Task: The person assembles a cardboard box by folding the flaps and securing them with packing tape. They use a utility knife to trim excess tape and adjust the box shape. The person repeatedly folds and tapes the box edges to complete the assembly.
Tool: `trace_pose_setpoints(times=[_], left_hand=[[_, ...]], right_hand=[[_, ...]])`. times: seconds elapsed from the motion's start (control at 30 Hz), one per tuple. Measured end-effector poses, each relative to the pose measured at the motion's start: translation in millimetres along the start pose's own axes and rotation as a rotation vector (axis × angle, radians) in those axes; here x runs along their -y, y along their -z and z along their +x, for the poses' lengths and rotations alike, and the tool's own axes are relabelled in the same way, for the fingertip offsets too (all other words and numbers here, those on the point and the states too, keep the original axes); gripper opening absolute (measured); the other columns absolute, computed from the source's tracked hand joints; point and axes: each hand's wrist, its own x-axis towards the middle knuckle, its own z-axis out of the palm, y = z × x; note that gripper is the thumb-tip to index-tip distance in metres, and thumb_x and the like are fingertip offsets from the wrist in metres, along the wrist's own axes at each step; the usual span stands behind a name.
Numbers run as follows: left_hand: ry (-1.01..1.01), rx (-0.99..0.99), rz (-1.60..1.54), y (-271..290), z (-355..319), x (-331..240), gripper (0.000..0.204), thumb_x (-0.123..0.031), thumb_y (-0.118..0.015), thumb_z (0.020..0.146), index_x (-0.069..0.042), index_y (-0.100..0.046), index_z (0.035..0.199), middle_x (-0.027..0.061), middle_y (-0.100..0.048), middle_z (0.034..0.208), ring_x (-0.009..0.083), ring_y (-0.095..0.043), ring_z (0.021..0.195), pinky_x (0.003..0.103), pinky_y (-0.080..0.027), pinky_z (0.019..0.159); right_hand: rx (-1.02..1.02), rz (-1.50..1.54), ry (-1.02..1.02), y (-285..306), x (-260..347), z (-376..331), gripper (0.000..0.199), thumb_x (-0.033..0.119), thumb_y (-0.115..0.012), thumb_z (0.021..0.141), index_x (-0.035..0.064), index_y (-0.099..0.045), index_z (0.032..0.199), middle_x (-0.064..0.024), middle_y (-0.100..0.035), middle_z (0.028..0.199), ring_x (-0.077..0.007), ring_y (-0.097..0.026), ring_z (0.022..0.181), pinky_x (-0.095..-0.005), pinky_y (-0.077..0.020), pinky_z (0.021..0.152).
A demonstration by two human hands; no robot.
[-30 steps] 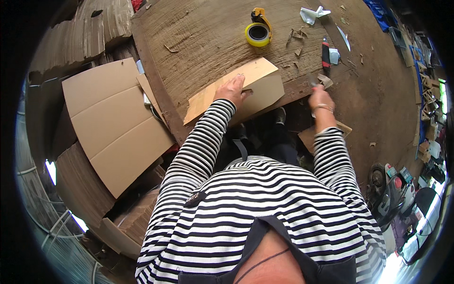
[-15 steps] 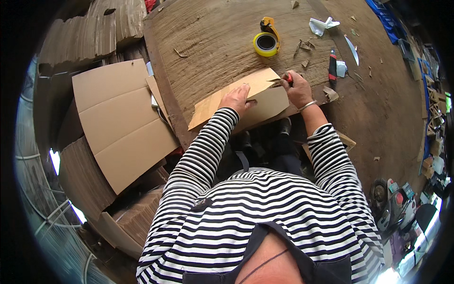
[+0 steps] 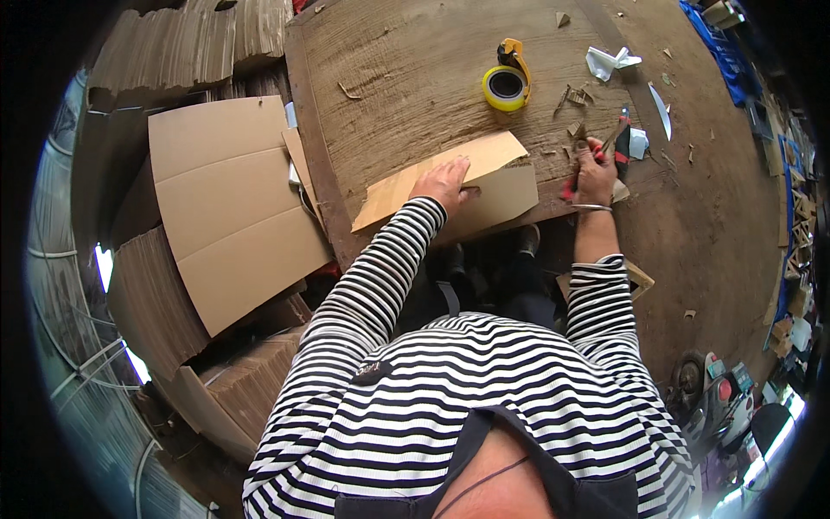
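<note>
Wooden worktable (image 3: 406,78) bears cardboard sheet (image 3: 450,177); cardboard stacks (image 3: 173,52) crowd the floor.

The left hand (image 3: 445,183) lies flat on a cardboard piece (image 3: 437,177) on the wooden board (image 3: 406,78). Right of it, at the board's near right edge, the right hand (image 3: 595,169) grips a tool (image 3: 619,143). Beyond both hands, a tape roll (image 3: 505,86) sits on the board, with scraps (image 3: 574,97) between it and the right hand. Crumpled paper (image 3: 609,62) lies beyond the right hand. Left of the left hand, off the board, a large cardboard sheet (image 3: 225,208) rests on cardboard stacks (image 3: 164,52).
</note>
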Motion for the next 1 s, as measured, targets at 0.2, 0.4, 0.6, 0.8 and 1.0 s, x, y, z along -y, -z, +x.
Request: trace_pose_setpoints(times=[0.2, 0.4, 0.6, 0.8, 1.0], left_hand=[[0.004, -0.017, 0.020, 4.5, 0.3, 0.6, 0.060, -0.034, -0.059, 0.087, -0.007, -0.037, 0.136, 0.0111, -0.040, 0.141, 0.0253, -0.039, 0.129, 0.037, -0.033, 0.106], [0.010, 0.036, 0.021, 1.9, 4.7, 0.0, 0.060, -0.036, -0.056, 0.089, -0.006, -0.036, 0.136, 0.0123, -0.040, 0.141, 0.0262, -0.038, 0.129, 0.036, -0.032, 0.107], [-0.131, 0.169, -0.592, -16.6, 37.3, 71.1, 0.054, -0.039, -0.046, 0.093, -0.003, -0.040, 0.134, 0.0169, -0.046, 0.134, 0.0296, -0.041, 0.125, 0.035, -0.035, 0.103], [0.248, 0.054, 0.027, -125.4, -70.1, 351.7, 0.052, -0.047, -0.049, 0.088, -0.004, -0.060, 0.114, 0.0212, -0.062, 0.111, 0.0344, -0.058, 0.104, 0.038, -0.040, 0.098], [0.594, 0.071, -0.871, -100.2, -64.5, 247.5, 0.062, -0.049, -0.059, 0.085, 0.005, -0.058, 0.116, 0.0145, -0.063, 0.112, 0.0231, -0.056, 0.106, 0.032, -0.040, 0.094]], right_hand=[[0.370, -1.237, 0.362, -7.0, 26.5, -53.2, 0.011, 0.018, -0.051, 0.085, 0.0107, -0.048, 0.093, -0.0109, -0.053, 0.091, -0.0341, -0.058, 0.082, -0.0445, -0.0507, 0.067], [0.229, -1.478, 0.021, 15.1, -1.4, -31.1, 0.016, 0.014, -0.050, 0.087, 0.0103, -0.054, 0.101, -0.0122, -0.062, 0.100, -0.0332, -0.063, 0.090, -0.0445, -0.0513, 0.078], [0.236, -1.100, 0.092, 17.3, 1.5, -14.1, 0.020, 0.023, -0.056, 0.084, 0.0051, -0.059, 0.091, -0.0218, -0.064, 0.091, -0.0382, -0.061, 0.088, -0.0468, -0.0487, 0.076], [0.581, -1.090, -0.058, -135.2, 27.8, -38.3, 0.038, 0.038, -0.058, 0.081, 0.0040, -0.063, 0.097, -0.0228, -0.063, 0.100, -0.0393, -0.060, 0.096, -0.0470, -0.0477, 0.084], [0.458, -1.190, -0.068, -95.7, 45.6, -38.0, 0.030, 0.033, -0.060, 0.080, 0.0050, -0.061, 0.093, -0.0216, -0.064, 0.097, -0.0382, -0.060, 0.095, -0.0453, -0.0476, 0.083]])
